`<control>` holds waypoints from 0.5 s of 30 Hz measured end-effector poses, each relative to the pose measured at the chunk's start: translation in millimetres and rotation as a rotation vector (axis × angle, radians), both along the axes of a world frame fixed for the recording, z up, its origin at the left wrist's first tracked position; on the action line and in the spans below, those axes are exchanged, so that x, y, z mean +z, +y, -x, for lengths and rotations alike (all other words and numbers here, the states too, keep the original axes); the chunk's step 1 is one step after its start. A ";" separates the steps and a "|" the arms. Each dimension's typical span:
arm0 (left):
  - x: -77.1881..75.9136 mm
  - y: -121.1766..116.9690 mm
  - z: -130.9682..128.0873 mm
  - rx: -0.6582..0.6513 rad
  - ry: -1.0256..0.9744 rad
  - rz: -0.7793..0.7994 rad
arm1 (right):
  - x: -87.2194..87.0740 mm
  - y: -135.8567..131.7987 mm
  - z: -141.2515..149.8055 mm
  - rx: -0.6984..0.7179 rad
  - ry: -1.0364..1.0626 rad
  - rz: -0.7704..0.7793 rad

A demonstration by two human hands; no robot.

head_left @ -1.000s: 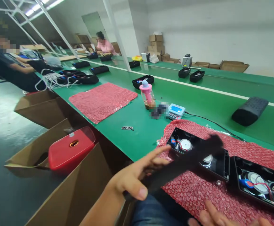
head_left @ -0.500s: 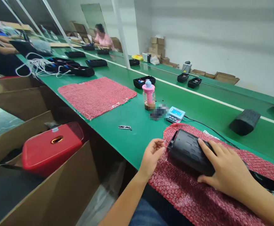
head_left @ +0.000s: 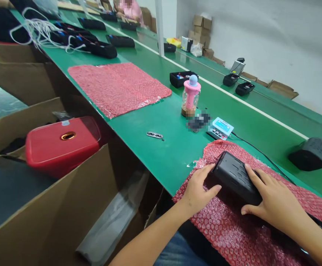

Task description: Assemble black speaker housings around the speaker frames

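A black boxy speaker (head_left: 237, 177), with raised buttons on its upper face, lies on red bubble wrap (head_left: 213, 221) at the table's near edge. Around its left end curl the fingers and thumb of my left hand (head_left: 201, 186). My right hand (head_left: 273, 194) grips the other end, fingers over the top and thumb along the near side. Both palms hide parts of the speaker's ends. Just beyond the wrap sits a small white-and-blue device (head_left: 221, 128) with a screen and a black cable. A small oval grey plate (head_left: 154, 135) rests on the green table, left of my hands.
A second bubble-wrap sheet (head_left: 119, 88) lies farther left. Behind are a pink-lidded bottle (head_left: 191, 98), an open black housing (head_left: 177, 79) and another black speaker (head_left: 309, 154). A red box (head_left: 62, 144) and cardboard cartons stand below the left edge. White cables (head_left: 43, 31) lie far left.
My left hand has moved from beside the speaker onto its left end, covering the opening seen there before. My right hand keeps its hold. The camera view has tilted down.
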State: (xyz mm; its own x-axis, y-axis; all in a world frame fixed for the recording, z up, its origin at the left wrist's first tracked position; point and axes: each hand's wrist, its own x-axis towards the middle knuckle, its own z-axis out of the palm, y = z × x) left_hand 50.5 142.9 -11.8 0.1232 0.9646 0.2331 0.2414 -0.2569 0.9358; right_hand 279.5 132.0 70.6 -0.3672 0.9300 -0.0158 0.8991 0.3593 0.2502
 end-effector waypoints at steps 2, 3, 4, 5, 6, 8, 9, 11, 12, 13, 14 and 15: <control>-0.1 0.5 0.1 0.000 0.010 -0.013 | 0.0 0.0 1.2 0.017 -0.010 -0.010; -0.3 0.6 0.1 0.000 0.015 -0.022 | 0.3 0.3 2.2 0.022 -0.013 -0.013; -0.5 0.7 0.2 -0.001 0.021 -0.033 | 0.8 0.6 3.2 0.026 -0.015 -0.017; -0.6 0.8 0.3 -0.004 0.028 -0.044 | 1.4 0.9 4.2 0.027 -0.017 -0.021; -0.6 0.7 0.4 -0.007 0.033 -0.054 | 2.0 1.3 5.1 0.026 -0.021 -0.027; -0.4 0.4 1.0 -0.015 0.043 -0.069 | 3.0 1.9 7.0 0.023 -0.039 -0.047; -0.2 0.1 1.4 -0.020 0.047 -0.073 | 3.3 2.1 7.9 0.026 -0.052 -0.058; 0.3 -0.5 2.1 -0.029 0.056 -0.072 | 3.4 2.4 9.8 0.048 -0.079 -0.072; 0.6 -0.7 2.4 -0.031 0.060 -0.071 | 3.3 2.5 10.6 0.061 -0.091 -0.078; 1.0 -1.0 2.6 -0.032 0.063 -0.069 | 3.0 2.4 11.4 0.072 -0.103 -0.084; 1.3 -1.2 2.8 -0.033 0.064 -0.067 | 2.7 2.3 12.1 0.078 -0.114 -0.089; 1.8 -1.3 2.8 -0.033 0.062 -0.064 | 2.4 2.1 12.8 0.079 -0.123 -0.094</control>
State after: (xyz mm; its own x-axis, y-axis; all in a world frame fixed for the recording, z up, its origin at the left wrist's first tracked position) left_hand 47.7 141.6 -10.1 0.1703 0.9432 0.2852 0.2888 -0.3244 0.9007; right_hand 266.7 134.1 73.0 -0.4398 0.8978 0.0204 0.8295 0.3974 0.3925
